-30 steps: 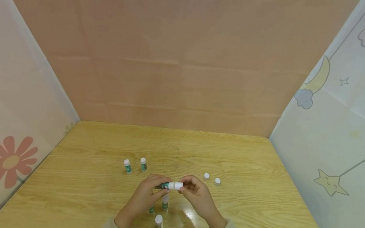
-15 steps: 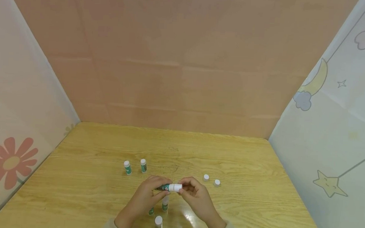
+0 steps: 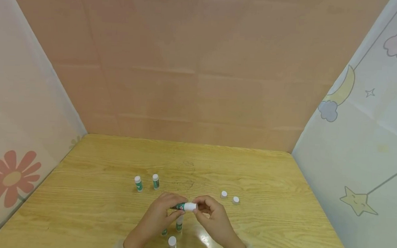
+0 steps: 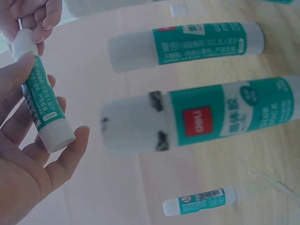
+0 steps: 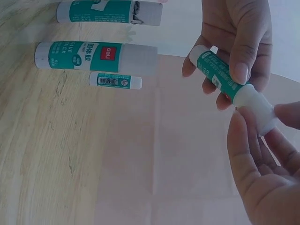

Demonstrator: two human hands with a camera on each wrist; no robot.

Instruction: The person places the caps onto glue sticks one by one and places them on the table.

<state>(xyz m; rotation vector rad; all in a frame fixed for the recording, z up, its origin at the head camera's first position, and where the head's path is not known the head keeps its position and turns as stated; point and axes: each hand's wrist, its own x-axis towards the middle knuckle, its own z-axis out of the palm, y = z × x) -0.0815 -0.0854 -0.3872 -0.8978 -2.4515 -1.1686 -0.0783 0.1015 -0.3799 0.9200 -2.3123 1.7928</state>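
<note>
My left hand [image 3: 163,211] holds a glue stick [image 4: 40,89] with a green label, thumb on one side and fingers on the other. It lies level above the table in the head view, its white end toward the right. My right hand [image 3: 214,217] pinches the white cap [image 5: 257,110] at that end between thumb and fingers. In the head view the cap sits in line with the tube, with no gap showing. Below the hands, more glue sticks [image 3: 179,226] stand upright, partly hidden by the left hand; one shows a white top [image 3: 172,242] nearest me.
Two capped glue sticks stand farther back on the left, a left one [image 3: 138,183] and a right one [image 3: 155,181]. To the right, two small white caps, one [image 3: 224,194] beside another [image 3: 236,200], rest on the wooden table [image 3: 266,178]. Printed sheets wall the sides and back.
The gap seen earlier between the cap and the glue stick has closed. Both hands stay nearly in place, and the head view has tilted slightly upward.
</note>
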